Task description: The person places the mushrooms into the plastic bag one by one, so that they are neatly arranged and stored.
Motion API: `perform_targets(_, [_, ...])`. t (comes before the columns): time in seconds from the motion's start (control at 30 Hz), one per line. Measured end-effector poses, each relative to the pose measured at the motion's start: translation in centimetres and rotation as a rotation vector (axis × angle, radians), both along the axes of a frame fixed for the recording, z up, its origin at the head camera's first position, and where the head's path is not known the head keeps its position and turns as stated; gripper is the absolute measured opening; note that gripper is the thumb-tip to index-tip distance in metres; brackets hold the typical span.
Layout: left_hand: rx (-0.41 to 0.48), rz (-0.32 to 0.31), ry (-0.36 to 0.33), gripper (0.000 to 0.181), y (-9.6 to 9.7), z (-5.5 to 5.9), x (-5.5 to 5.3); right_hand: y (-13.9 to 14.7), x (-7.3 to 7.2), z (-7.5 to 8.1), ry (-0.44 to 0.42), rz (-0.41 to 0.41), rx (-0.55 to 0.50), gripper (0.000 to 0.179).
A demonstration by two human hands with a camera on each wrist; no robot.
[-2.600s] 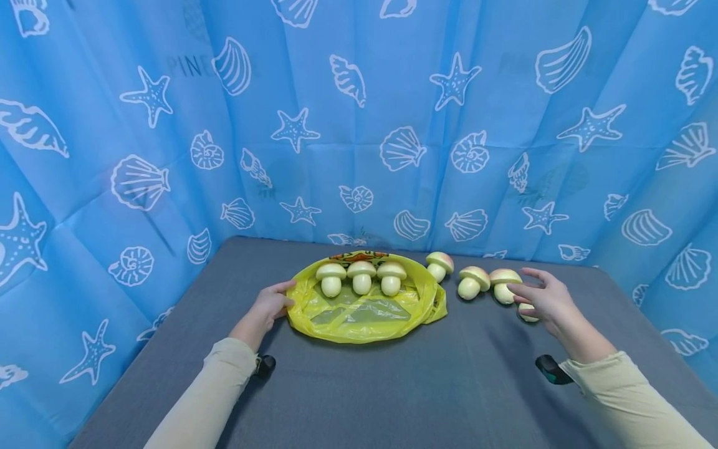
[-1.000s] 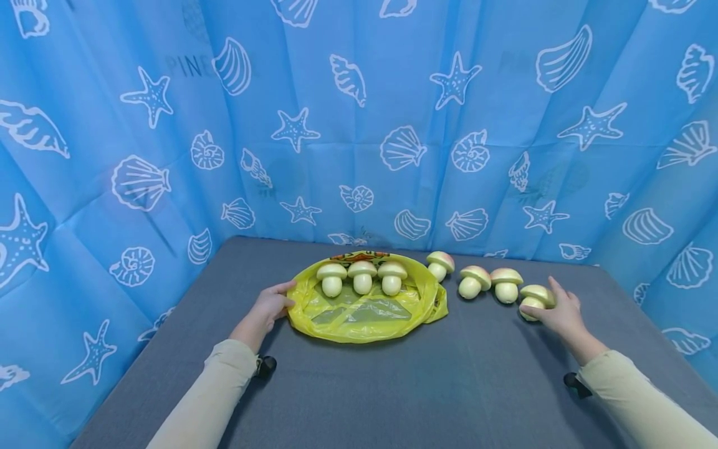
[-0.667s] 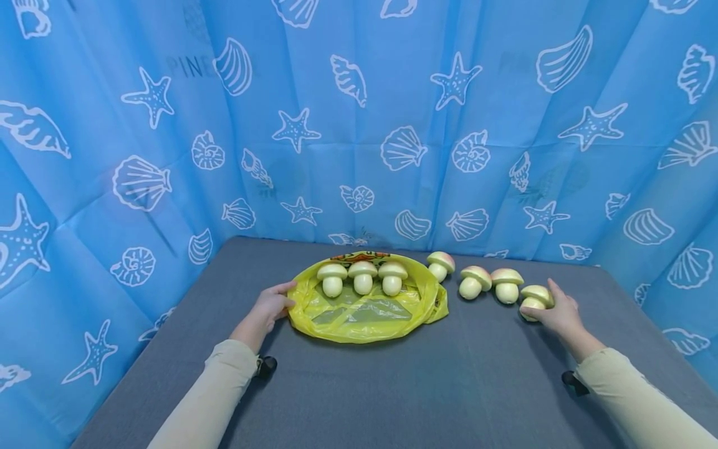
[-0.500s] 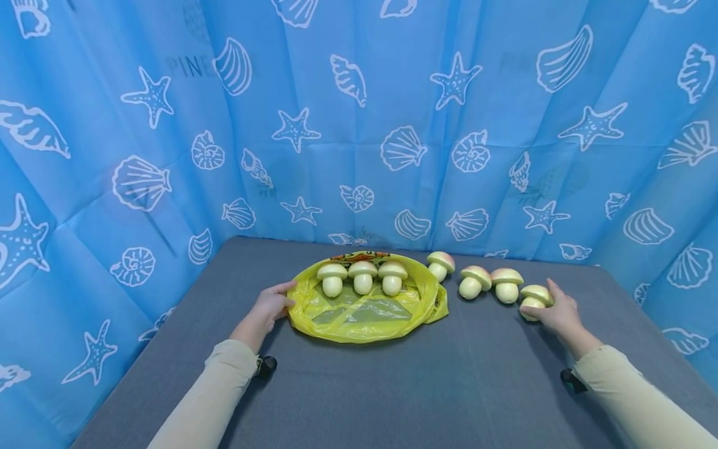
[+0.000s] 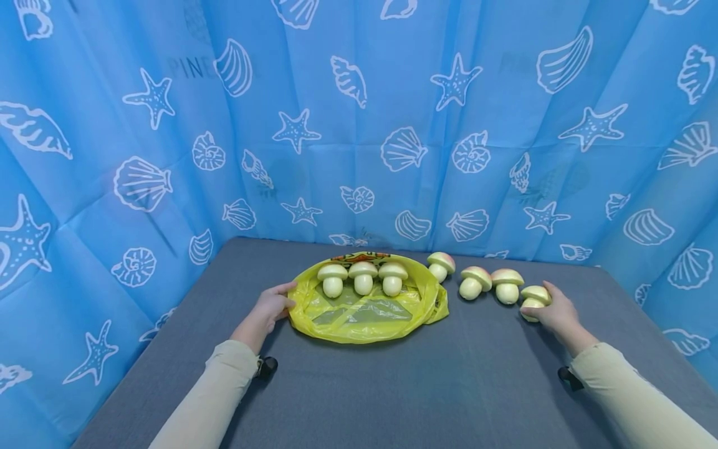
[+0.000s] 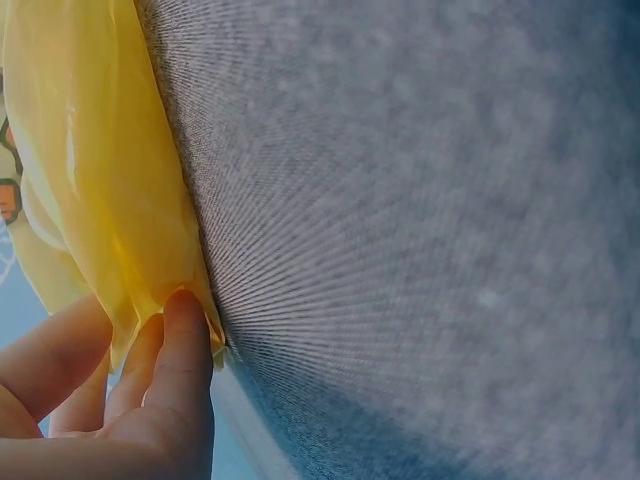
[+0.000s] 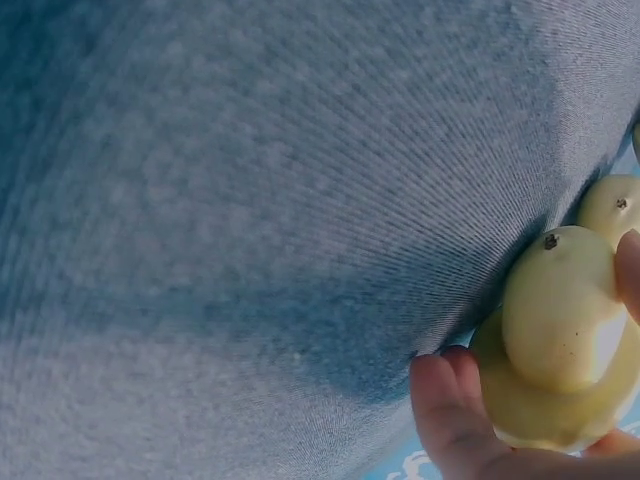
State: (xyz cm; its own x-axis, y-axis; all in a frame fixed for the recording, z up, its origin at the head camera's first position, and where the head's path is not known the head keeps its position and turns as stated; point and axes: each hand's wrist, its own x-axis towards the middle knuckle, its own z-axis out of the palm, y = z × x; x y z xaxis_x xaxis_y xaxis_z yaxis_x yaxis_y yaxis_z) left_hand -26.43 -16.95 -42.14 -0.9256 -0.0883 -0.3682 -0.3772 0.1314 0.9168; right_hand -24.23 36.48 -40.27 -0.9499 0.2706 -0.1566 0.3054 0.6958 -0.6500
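My left hand (image 5: 272, 308) pinches the left edge of a yellow plastic bag (image 5: 353, 335) lying spread with its mouth wide. In the left wrist view, the thumb and fingertips (image 6: 185, 315) meet at the bag's thin film. Three pale mushrooms (image 5: 363, 280), with rounded caps and thick stems, sit in a row inside the bag. Over on the right, my right hand (image 5: 561, 312) grips the rightmost mushroom (image 5: 536, 295) from its right side. In the right wrist view, fingers (image 7: 440, 400) lie along the cap while the thumb is at the stem.
Outside the bag, two mushrooms (image 5: 474, 282) (image 5: 507, 285) stand left of the gripped one. Another mushroom (image 5: 440, 266) leans beside the bag's right end. A grey cloth-covered table (image 5: 392, 399) bears everything. Behind it hangs a blue curtain (image 5: 359, 125) with white shell prints.
My right hand has come down from above the mushrooms on the right and taken hold of the rightmost one, with its wrist shifting slightly since. My left hand and the bag have stayed put.
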Motion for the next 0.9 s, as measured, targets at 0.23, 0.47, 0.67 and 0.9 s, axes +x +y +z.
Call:
perform_targets(0.23, [0.000,0.011,0.000,0.056,0.1,-0.1,-0.1,0.3,0.3,0.3,-0.006,-0.010,-0.013,0.089])
perform_targets(0.47, [0.000,0.005,-0.007,0.056,0.0,0.0,0.1,0.6,0.7,1.0,-0.024,0.051,-0.059,0.091])
perform_targets(0.67, [-0.017,0.003,-0.004,0.056,0.1,0.2,0.2,0.4,1.0,1.5,-0.036,0.033,-0.113,0.093])
perform_targets(0.9, [-0.003,0.002,0.000,0.056,0.0,-0.1,0.0,-0.3,1.5,2.3,-0.023,0.031,-0.153,0.096])
